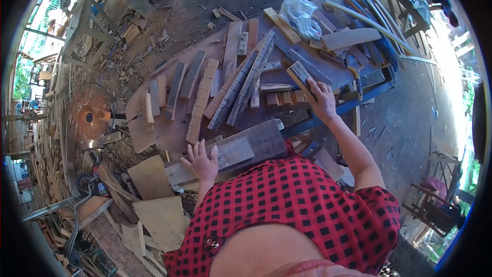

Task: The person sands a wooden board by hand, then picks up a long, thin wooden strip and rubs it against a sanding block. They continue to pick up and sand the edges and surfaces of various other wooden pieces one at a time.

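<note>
My right hand (323, 100) is closed round the near end of a short wooden block (301, 80), whose far end points up and left over the table. Fingers spread, my left hand (201, 161) rests at the left part of a wide dark plank (261, 141) close to my body. A small greyish board (237, 154) lies on that plank, just right of my left hand. Beyond the plank, notched wooden strips (202, 101) and long dark strips (251, 79) lie on the brown tabletop (141, 133).
A clear plastic bag (300, 16), a curved light board (351, 38) and a yellow-handled tool (359, 84) lie at the far right of the table. Wood scraps cover the ground at the left. A round fan (89, 117) stands there, with plywood sheets (161, 220) nearer me.
</note>
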The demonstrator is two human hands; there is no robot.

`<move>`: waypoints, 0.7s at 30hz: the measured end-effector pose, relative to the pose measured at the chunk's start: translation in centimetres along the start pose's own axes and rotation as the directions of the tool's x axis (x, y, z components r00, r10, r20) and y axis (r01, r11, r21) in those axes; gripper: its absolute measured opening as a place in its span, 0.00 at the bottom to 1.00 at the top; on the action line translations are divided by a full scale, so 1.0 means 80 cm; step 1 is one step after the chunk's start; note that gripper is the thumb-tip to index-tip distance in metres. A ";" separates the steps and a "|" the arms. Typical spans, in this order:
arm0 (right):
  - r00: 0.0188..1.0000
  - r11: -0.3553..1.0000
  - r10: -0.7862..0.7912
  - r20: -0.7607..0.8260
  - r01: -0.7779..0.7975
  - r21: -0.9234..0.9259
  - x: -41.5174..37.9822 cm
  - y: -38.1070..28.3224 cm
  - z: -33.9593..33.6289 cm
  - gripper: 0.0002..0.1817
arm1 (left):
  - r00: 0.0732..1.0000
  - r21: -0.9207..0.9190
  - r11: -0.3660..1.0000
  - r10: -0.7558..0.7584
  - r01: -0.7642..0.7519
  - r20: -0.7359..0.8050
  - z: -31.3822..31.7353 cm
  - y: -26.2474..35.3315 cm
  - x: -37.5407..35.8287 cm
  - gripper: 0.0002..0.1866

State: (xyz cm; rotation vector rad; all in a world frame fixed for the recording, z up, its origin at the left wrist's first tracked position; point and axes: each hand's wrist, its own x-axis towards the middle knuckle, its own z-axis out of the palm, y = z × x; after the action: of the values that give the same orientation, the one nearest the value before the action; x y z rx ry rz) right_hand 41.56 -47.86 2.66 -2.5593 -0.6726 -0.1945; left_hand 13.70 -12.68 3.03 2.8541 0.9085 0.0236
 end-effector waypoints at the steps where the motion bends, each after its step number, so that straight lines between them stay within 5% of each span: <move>1: 1.000 1.000 0.000 0.014 0.000 0.006 0.008 0.011 0.001 0.37 | 1.000 -0.023 1.000 -0.007 0.008 0.021 0.000 -0.002 0.000 0.28; 10: 0.972 0.985 -0.148 0.184 0.161 -0.058 0.040 0.045 0.014 0.39 | 0.999 -0.030 1.000 0.000 -0.001 -0.040 0.004 -0.004 0.010 0.21; 21: 0.971 0.978 -0.191 0.140 0.200 -0.054 0.037 0.051 0.028 0.37 | 0.998 -0.045 0.999 -0.016 0.013 -0.060 -0.002 0.004 0.015 0.15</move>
State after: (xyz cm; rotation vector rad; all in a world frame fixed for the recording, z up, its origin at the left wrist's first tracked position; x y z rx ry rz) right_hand 46.18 -48.59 -0.27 -2.5863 -0.9874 -0.1124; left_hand 14.80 -12.21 3.20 2.8196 0.9278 0.1282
